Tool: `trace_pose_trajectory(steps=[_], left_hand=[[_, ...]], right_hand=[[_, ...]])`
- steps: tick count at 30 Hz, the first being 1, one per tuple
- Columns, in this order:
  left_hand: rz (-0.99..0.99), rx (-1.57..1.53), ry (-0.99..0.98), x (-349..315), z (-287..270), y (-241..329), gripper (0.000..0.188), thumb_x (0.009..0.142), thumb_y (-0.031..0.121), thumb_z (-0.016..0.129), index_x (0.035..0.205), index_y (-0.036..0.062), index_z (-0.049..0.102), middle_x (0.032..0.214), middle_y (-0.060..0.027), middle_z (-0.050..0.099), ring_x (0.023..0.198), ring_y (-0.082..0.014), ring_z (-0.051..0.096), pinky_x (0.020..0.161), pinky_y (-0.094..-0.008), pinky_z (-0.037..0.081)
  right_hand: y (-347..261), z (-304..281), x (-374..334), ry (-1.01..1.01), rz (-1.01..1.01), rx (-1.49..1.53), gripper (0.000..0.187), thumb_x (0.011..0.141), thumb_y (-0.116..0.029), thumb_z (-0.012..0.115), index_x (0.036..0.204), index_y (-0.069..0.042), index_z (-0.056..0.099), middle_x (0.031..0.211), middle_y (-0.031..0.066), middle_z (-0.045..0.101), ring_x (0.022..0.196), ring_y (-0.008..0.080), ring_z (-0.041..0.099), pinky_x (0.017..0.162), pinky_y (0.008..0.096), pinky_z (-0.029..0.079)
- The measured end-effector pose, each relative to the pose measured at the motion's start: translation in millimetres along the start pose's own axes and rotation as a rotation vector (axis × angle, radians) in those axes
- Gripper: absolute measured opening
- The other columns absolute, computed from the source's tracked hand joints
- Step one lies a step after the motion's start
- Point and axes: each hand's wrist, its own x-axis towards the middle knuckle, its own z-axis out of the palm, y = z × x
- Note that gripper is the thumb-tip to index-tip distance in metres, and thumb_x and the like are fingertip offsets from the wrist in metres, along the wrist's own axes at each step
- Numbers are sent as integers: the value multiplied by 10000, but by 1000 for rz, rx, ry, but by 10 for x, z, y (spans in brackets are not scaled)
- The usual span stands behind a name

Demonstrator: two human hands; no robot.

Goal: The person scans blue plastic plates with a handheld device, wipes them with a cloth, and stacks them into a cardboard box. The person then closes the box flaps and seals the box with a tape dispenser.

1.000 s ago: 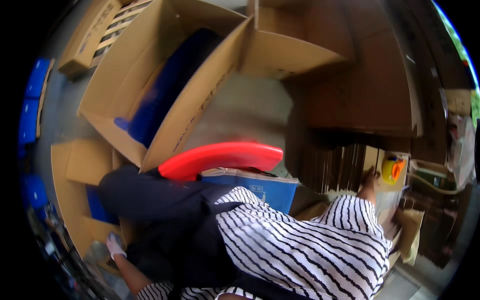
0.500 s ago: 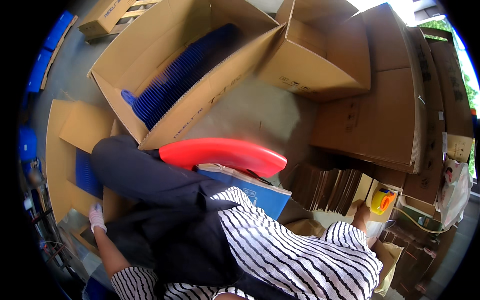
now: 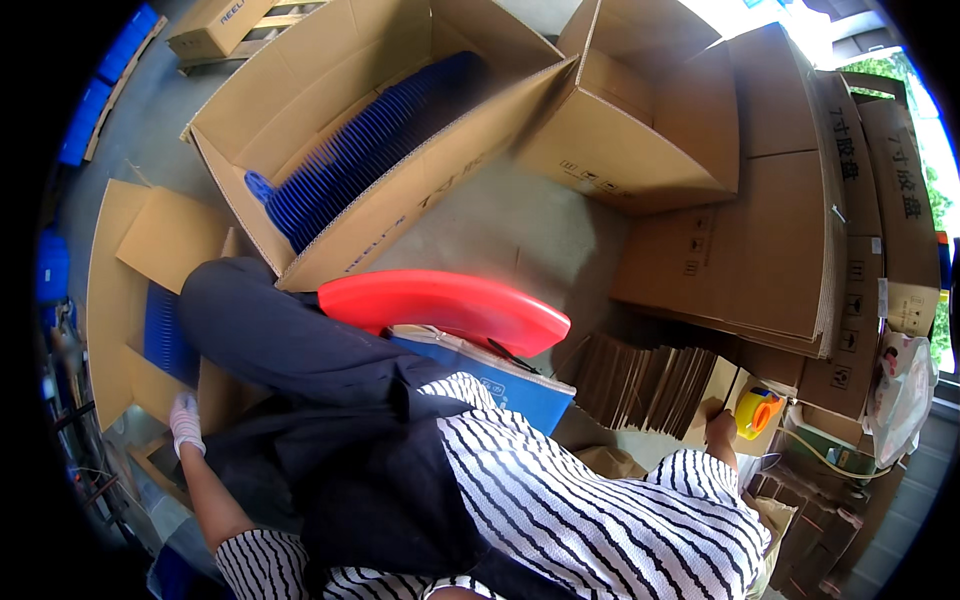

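Note:
At the lower left, my left hand (image 3: pixel 186 424) in a white glove is at the near edge of a small open cardboard box (image 3: pixel 112 290), its fingers closed against the edge. Blue ribbed pieces (image 3: pixel 168 335) show inside that box. On the right, my bare right hand (image 3: pixel 720 429) is against the left side of a yellow tape dispenser (image 3: pixel 751 415) with an orange hub. Its fingers are partly hidden, so whether they grip the dispenser is unclear. The dispenser is by a cardboard panel, close to a row of folded cardboard sheets (image 3: pixel 650 388).
A large open carton (image 3: pixel 360 225) ahead holds a row of blue discs (image 3: pixel 370 150). A red curved plastic piece (image 3: pixel 450 303) lies over a blue box (image 3: pixel 515 378) before me. Another open carton (image 3: pixel 630 155), flattened cartons (image 3: pixel 740 240) and a plastic bag (image 3: pixel 898 395) are on the right.
The view has shifted slightly. My right hand has moved a little closer to the tape dispenser. My left hand stays at the small box's edge.

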Motion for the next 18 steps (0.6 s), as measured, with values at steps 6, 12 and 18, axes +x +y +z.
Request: trace_pose_trajectory(steps=[6, 12, 18], left_hand=[[-52, -344, -139, -4, -27, -39, 293, 979, 229, 567, 1172, 23, 644, 1060, -135, 679, 963, -253, 624, 881, -354, 476], [-264, -1118, -291, 112, -132, -401, 372, 989, 250, 560, 1292, 35, 581, 1253, -101, 613, 1146, -213, 549, 1009, -314, 409], [-20, -509, -274, -23, 75, 137, 317, 1013, 195, 530, 1274, 24, 581, 1283, -123, 603, 1183, -235, 540, 1041, -317, 389]], right_hand=[[-66, -5, -43, 76, 13, -11, 345, 840, -399, 712, 972, -81, 719, 1009, 146, 730, 955, 333, 705, 779, 446, 576], [-670, -456, -77, -240, -17, -97, 280, 870, -252, 663, 1066, -70, 743, 1091, 131, 728, 1043, 291, 697, 836, 388, 571], [-1176, -970, -367, -310, -108, -101, 303, 880, -262, 608, 1088, -84, 738, 1166, 134, 701, 1122, 294, 660, 896, 376, 548]])
